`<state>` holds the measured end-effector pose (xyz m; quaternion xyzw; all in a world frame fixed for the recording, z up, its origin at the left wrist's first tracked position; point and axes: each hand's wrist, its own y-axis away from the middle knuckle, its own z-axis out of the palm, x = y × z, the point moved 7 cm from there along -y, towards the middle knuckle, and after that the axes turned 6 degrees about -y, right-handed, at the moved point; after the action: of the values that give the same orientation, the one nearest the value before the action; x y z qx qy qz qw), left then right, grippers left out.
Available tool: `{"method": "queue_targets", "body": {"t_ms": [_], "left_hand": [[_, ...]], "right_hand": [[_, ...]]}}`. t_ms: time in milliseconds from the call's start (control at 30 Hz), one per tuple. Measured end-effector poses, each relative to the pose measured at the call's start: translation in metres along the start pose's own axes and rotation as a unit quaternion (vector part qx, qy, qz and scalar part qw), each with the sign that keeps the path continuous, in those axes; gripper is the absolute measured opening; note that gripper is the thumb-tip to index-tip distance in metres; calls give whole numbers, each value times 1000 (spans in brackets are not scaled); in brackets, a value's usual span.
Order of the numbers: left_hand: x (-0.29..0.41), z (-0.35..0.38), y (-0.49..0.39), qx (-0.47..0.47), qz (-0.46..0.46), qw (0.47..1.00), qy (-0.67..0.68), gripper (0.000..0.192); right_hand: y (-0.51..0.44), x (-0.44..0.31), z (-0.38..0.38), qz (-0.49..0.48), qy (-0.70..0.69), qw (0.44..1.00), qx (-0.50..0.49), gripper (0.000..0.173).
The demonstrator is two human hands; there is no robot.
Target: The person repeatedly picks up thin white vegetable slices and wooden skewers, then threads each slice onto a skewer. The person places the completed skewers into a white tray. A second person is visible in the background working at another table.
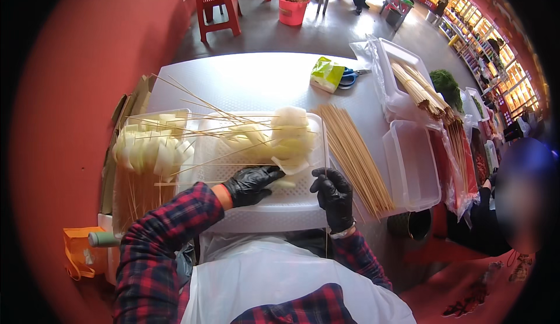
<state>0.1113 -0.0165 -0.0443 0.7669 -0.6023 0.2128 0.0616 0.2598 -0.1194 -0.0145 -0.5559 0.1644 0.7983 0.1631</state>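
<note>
Over the front of a white perforated plastic tray (262, 201), my left hand (249, 185), in a black glove, touches the lower edge of a pale, translucent vegetable slice (290, 165). Whether it grips the slice is unclear. My right hand (334, 198), also gloved, holds a thin wooden skewer (326, 173) upright at the tray's right edge. Pale slices, some on skewers, lie piled in the tray. A clear bin (189, 113) at the left holds many skewered slices (151, 149). Loose bamboo skewers (356, 162) lie in a thick row right of the tray.
Blue-handled scissors (348, 79) lie beside a green and white packet (326, 74) at the back. An empty clear container (413, 166) and a white box (404, 48) with skewer bundles stand at the right. Another person (474, 223) sits at the far right.
</note>
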Motion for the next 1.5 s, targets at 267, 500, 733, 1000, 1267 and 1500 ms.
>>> {"method": "queue_targets", "body": {"t_ms": [267,500,733,1000,1267,1500], "left_hand": [[19,-48,7,-90,-35,991,95,20],[-19,-10,-19,53,-39,984,-167,39],[-26,-6,-29,36,-156,984,-79,44],[-35,22,-28,88,-54,981,-163,63],[-28,0,-67,-30,-142,982,-121,58],[-31,11,-57,-3,-122,978,-167,52]], "right_hand": [[-3,3,-3,3,14,1000,19,15],[-2,4,-1,8,12,1000,11,15],[-1,9,1,0,8,1000,-8,17],[0,-1,-1,-107,149,983,-33,20],[-1,8,6,-112,149,982,-39,20],[0,8,12,-99,113,986,-66,18]]}}
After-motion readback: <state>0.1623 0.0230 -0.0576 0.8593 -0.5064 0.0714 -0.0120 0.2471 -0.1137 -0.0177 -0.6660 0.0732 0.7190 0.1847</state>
